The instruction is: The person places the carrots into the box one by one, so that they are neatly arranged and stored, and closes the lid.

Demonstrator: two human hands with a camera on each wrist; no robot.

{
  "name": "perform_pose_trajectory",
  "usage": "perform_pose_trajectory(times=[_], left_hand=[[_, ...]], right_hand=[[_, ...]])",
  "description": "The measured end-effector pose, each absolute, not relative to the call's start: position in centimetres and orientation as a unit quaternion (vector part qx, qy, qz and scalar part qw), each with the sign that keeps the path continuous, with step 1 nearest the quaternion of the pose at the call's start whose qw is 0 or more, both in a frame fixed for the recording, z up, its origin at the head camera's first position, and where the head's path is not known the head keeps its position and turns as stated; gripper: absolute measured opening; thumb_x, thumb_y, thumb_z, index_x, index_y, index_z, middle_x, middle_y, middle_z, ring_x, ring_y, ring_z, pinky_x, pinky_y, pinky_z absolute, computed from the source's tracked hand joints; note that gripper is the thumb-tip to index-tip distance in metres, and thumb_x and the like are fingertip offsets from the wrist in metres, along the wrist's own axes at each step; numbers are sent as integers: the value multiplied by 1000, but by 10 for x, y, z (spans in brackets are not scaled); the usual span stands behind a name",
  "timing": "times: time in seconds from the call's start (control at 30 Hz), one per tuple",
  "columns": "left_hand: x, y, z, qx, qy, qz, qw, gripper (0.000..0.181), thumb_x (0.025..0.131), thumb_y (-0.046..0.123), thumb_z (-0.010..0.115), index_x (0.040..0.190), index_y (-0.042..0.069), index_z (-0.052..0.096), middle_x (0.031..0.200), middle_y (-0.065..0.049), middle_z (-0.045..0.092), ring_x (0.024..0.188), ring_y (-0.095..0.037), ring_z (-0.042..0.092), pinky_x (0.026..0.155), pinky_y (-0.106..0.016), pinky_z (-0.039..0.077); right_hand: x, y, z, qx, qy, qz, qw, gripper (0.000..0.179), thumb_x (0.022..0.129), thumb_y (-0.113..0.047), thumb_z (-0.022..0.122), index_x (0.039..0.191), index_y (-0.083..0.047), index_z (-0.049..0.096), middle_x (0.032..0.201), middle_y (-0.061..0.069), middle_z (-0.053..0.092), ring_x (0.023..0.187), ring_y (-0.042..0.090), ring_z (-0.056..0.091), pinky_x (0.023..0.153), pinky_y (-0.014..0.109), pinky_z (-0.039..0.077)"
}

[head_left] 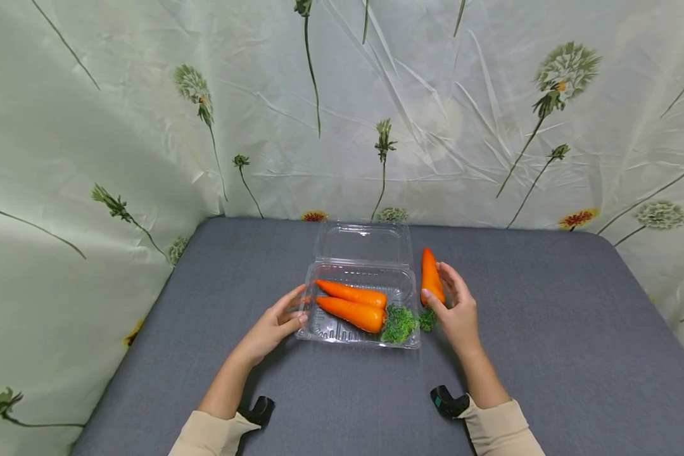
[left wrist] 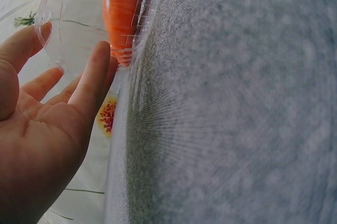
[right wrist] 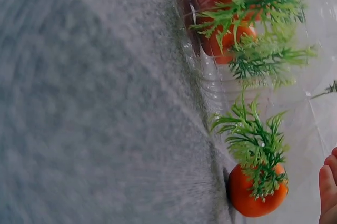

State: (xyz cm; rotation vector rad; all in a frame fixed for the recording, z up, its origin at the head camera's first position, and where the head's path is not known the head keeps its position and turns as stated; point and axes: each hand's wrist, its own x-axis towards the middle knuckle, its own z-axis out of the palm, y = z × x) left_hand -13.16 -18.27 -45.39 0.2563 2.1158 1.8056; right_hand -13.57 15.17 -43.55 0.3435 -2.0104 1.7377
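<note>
Head view: no brand, label or legible writing shows on any item. A clear plastic clamshell box [head_left: 358, 320] sits near the middle of the grey desk [head_left: 547, 329], its lid [head_left: 363, 242] hinged open on the far side. Inside the box lie two orange carrots [head_left: 351, 304], side by side, with green tops [head_left: 399, 324] toward the box's right end. A third carrot [head_left: 430, 276] is outside, just beside the box's right wall, tip pointing away, its green top [head_left: 427, 318] near the box's front right corner. The right hand [head_left: 458, 307] has its grip closed on this third carrot, thumb and fingers pinching it. The left hand [head_left: 275, 324] rests at the box's left wall, grip released, straight fingers touching the plastic. Behind the box hangs a floral cloth backdrop [head_left: 148, 114].
</note>
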Motion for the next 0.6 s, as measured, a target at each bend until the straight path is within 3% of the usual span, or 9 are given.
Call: perform_pose_trajectory(times=[0.17,0.6], left_hand=[[-131,-182,-454,93,745,638,173,63,88,16,59,142,21,27,133,-19,36,114,-32,46,87,-37,41],[-131,-183,-458,97,744,639,166,63,87,19,60,141,21,28,133,-19,37,114,-32,45,87,-36,41]], right_hand=[[-133,153,-431,99,-753,612,221,55,75,16,62,124,18,36,123,34,42,114,44,38,97,37,29],[-137,159,-446,48,-793,568,213,56,77,8,65,125,16,38,123,32,43,115,39,41,97,30,30]])
